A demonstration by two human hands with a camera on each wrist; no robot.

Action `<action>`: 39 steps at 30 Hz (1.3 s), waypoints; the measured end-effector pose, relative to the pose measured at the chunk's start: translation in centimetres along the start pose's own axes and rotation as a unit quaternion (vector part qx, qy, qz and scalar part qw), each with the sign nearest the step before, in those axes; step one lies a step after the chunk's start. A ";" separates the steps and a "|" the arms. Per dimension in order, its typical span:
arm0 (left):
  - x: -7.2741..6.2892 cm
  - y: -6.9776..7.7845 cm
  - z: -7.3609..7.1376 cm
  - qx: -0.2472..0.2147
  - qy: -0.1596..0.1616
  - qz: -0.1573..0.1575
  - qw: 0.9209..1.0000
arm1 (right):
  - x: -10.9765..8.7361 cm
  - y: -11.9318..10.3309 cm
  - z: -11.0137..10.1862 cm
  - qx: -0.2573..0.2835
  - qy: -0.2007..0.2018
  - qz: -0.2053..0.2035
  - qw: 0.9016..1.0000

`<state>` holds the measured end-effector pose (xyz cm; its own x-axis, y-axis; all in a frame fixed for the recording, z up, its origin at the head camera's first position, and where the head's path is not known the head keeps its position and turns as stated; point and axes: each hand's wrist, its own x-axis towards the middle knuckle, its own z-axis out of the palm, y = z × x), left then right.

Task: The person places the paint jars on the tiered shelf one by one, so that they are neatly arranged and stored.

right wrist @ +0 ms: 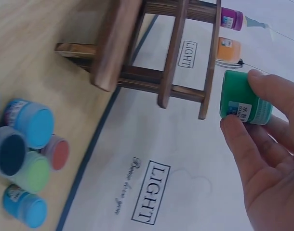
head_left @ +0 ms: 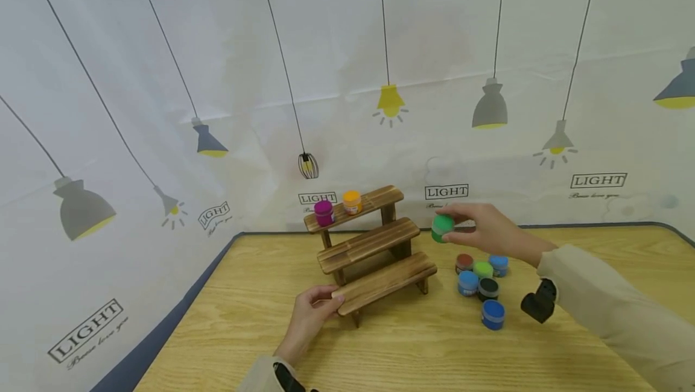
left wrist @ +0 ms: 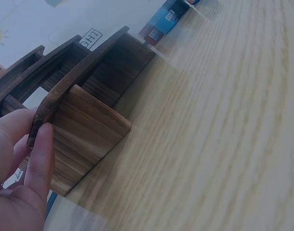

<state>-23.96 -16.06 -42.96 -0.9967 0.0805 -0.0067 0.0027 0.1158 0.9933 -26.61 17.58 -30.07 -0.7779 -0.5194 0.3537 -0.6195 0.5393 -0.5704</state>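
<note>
My right hand (head_left: pixel 480 229) pinches a green paint jar (right wrist: pixel 238 96) between thumb and fingers, in the air to the right of a three-step wooden rack (head_left: pixel 374 241). With my left hand (head_left: pixel 312 316) I grip the left end of the rack's lowest step; the left wrist view shows thumb and fingers (left wrist: pixel 39 159) on either side of that board. Up on the top step stand a purple paint jar (head_left: pixel 324 214) at the left end and an orange paint jar (head_left: pixel 352 202) beside it. Nothing stands on the middle and lowest steps.
Right of the rack, several jars cluster on the wooden table (head_left: pixel 423 356): brown-red (head_left: pixel 464 263), light green (head_left: pixel 482 269), black (head_left: pixel 488 289) and light blue (head_left: pixel 468 283) among them. A dark blue jar (head_left: pixel 493 315) sits nearest me. A lamp-printed sheet (head_left: pixel 347 139) hangs behind.
</note>
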 end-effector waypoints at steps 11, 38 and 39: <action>0.5 -0.1 0.7 -0.005 0.002 0.017 1.000 | 4.1 -0.9 -0.4 -0.018 0.022 -0.012 1.000; 0.2 -0.3 0.0 0.000 0.014 0.011 1.000 | 10.9 -0.2 3.9 0.064 0.083 0.090 0.990; 0.2 -0.3 0.0 0.000 0.013 0.009 1.000 | 11.0 -0.2 4.0 0.068 0.084 0.093 0.990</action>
<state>-24.15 -16.04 -43.22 -0.9983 0.0562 0.0145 0.0208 0.1136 0.9933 -34.64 9.14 -29.03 -0.8911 -0.2952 0.3446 -0.4522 0.5151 -0.7282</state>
